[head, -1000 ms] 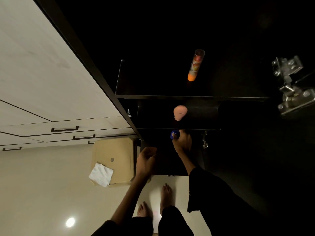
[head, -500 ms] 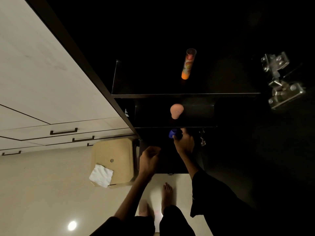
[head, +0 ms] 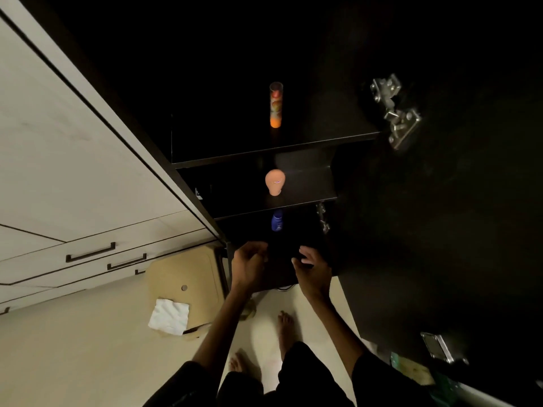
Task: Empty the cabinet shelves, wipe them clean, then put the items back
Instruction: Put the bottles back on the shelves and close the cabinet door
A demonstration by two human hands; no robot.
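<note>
In the head view a dark open cabinet holds three items, one per shelf. An orange tube [head: 276,104] stands on the top shelf [head: 264,149]. On the middle shelf [head: 293,202] sits a peach bottle [head: 275,182]. A blue bottle [head: 277,221] stands on the shelf below it. My right hand [head: 311,268] hovers just below the blue bottle with relaxed fingers, apart from it. My left hand [head: 249,264] is beside it at the cabinet's front edge, fingers curled in a fist with nothing visible in it.
A beige stool [head: 188,274] stands left of the cabinet with a white cloth [head: 169,317] on its near corner. Pale drawers with dark handles [head: 89,253] run along the left. The open dark door with metal hinges [head: 393,113] is on the right. My bare feet are on the floor.
My right hand has let go of the blue bottle and drawn back down from the shelf. The bottle now stands alone. My left hand stays curled nearby.
</note>
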